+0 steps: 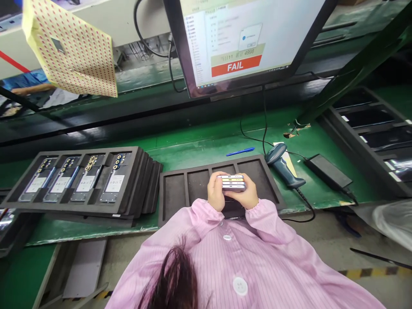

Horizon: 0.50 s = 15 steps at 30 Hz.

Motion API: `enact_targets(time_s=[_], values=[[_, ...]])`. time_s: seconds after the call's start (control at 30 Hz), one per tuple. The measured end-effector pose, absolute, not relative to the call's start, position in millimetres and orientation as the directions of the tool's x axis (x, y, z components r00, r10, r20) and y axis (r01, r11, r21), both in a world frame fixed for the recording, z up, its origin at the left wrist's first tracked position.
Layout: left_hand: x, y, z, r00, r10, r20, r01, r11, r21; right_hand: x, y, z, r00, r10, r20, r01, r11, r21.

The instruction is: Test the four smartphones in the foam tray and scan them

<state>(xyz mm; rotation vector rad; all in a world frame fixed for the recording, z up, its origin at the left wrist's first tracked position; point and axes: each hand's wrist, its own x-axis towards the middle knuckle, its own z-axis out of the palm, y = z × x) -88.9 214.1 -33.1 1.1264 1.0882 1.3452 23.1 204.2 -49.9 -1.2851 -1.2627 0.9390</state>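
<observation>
A small stack of several smartphones (230,183), seen from their edges, is held in front of my chest. My left hand (215,191) grips the stack's left end, and my right hand (246,192) is wrapped round its right end. Both hands are closed on it. Just beneath them lies a dark foam tray (174,189) with rectangular compartments, partly hidden by my hands and sleeves. To the right of the tray sits a barcode scanner (283,165).
Stacked foam trays (124,204) stand at left, the top one holding phone bodies (85,180). A blue pen (240,151) and a black power adapter (328,172) lie on the green bench. A monitor (238,64) reads FAIL. More trays (370,128) are at right.
</observation>
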Motion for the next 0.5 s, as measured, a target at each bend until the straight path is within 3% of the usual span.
enact_targets(time_s=[0.17,0.37,0.5], values=[[-77,202,-36,-0.031,0.997,0.069,-0.150,-0.073,0.986,23,192,-47,0.220,0.930,0.295,-0.030,0.308,-0.951],[-76,187,-38,-0.123,0.980,0.157,-0.237,-0.183,0.954,13,175,-43,0.282,0.950,0.136,-0.122,0.176,-0.977],[-75,182,-54,-0.116,0.984,0.137,-0.254,-0.163,0.953,13,169,-53,0.276,0.955,0.106,-0.205,0.166,-0.964]])
